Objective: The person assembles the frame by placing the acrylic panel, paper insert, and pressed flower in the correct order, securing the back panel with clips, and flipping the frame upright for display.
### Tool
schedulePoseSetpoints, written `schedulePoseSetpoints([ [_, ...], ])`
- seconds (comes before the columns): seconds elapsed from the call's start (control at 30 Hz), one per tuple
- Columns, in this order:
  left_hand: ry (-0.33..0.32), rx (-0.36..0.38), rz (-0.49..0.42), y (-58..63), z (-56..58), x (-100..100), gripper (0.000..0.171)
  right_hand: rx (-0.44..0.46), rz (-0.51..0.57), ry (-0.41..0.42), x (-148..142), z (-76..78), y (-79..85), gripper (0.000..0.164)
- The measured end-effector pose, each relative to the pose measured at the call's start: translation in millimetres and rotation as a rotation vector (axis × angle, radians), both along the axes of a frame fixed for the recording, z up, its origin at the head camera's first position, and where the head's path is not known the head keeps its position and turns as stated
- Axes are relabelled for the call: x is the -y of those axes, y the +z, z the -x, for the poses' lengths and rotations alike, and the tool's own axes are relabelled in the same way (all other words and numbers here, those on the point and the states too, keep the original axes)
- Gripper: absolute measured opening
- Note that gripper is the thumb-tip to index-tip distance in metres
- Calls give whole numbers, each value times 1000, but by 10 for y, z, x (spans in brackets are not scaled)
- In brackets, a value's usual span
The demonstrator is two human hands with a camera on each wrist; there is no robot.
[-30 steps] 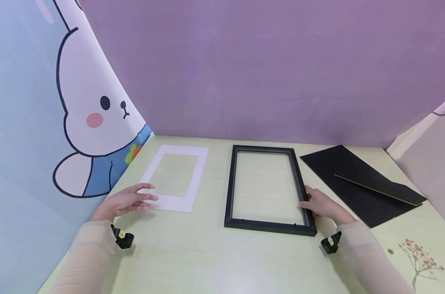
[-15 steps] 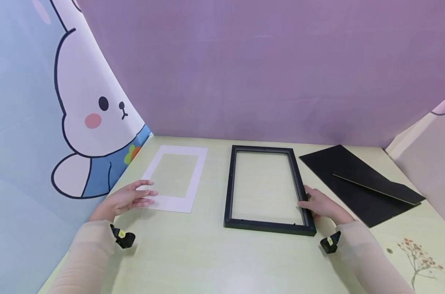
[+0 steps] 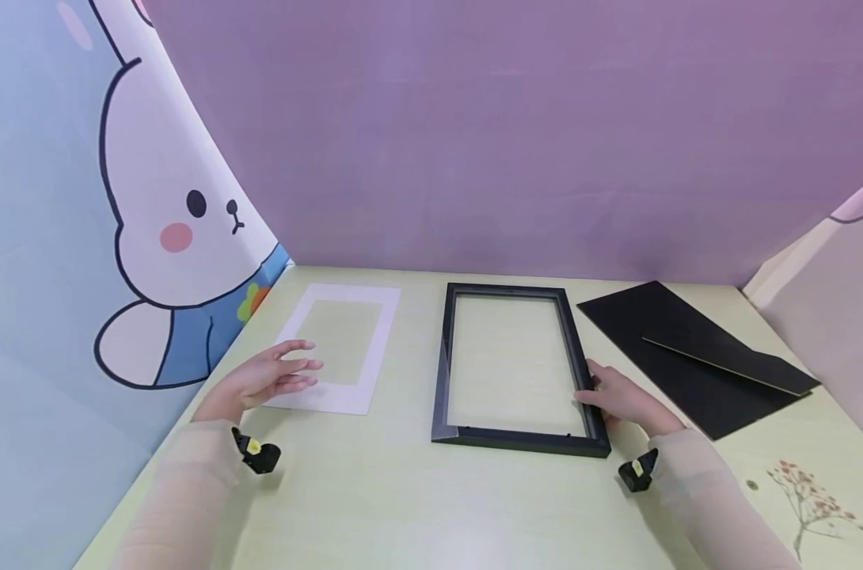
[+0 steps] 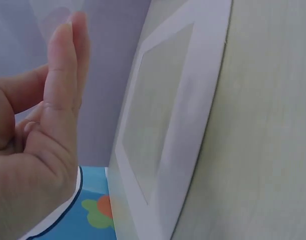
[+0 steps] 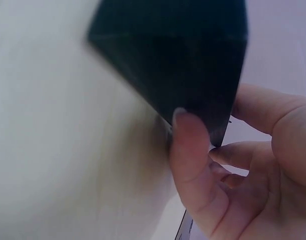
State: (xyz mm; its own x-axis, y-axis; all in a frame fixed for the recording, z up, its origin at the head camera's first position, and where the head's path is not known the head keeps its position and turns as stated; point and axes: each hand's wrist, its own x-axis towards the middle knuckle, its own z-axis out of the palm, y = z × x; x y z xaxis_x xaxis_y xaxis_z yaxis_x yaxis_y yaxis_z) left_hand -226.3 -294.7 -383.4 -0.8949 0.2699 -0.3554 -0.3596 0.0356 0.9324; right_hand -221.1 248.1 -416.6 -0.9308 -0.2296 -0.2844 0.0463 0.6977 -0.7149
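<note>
Head view: I take the black frame (image 3: pixel 446 364) as landmark, at the pale table (image 3: pixel 403 507); whether every edge touches, I cannot tell. Right hand (image 3: pixel 622 397) grips its right bar. Left of the frame, I log the left hand (image 3: pixel 264 378), fingers extended, grasping nothing, above the white mat (image 3: pixel 332 397). Black board (image 3: pixel 659 372) lies right of the frame.

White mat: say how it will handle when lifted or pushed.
The white mat looks thin, so it may flex. With its middle open, it is probably light. Lying flat on the table, it should slide rather than tip.
</note>
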Motion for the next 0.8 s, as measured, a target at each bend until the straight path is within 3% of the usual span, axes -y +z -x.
schedulePoseSetpoints([
  [0.43,-49,-44,-48,111,128,-286,53,1,10,2,7,-13,12,78],
  [0.8,-51,-33,-54,149,273,-543,48,-2,17,-15,2,-1,-8,77],
])
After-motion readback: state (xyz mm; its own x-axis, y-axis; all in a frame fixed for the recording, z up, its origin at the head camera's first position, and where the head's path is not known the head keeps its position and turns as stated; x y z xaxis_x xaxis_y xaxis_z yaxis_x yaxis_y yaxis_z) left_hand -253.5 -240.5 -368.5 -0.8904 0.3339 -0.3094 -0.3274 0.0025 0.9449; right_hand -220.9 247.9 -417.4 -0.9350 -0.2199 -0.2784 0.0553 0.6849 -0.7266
